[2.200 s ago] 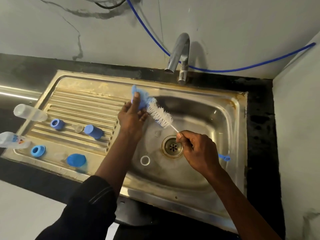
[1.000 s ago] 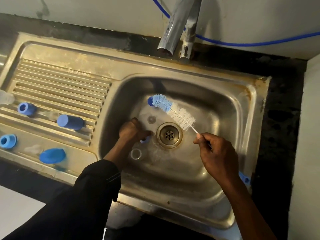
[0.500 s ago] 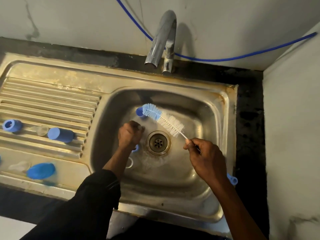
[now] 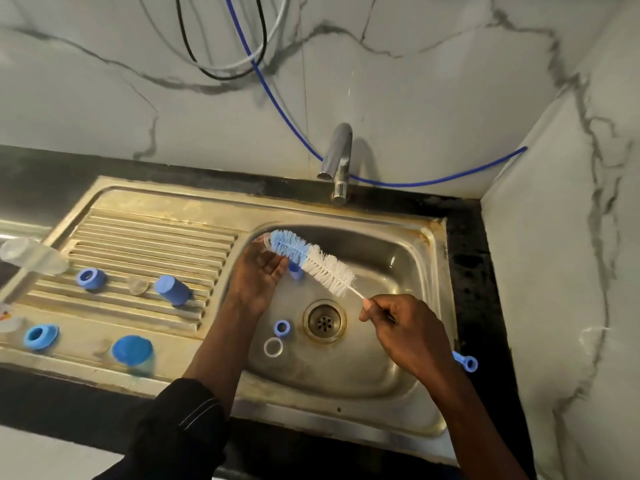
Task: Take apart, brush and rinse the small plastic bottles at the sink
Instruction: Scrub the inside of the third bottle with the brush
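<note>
Nearest, the right hand is closed around the thin wire stem of the long blue-and-white bristled bottle brush. Its blue looped handle end pokes out behind the wrist. On the floor of the stainless steel sink, just left of the round metal drain, lie a small blue plastic ring and a white plastic ring, close but apart. Beyond them the left hand, palm up, curls its fingers under the brush's blue tip and seems to pinch a small clear plastic part against the bristles. A blue plastic piece shows just beneath the brush; whether it is held I cannot tell. The step looks like scrubbing that clear part. It would go best with a firm pinch over the basin, short twisting strokes from the right wrist, and the bristles worked into any rim or groove. On the ribbed drainboard to the left wait a blue cylindrical cap, a blue domed cap and, blurred at the edge, a clear plastic bottle. Farthest stands the chrome tap; no stream shows, so rinsing seems yet to come.
</note>
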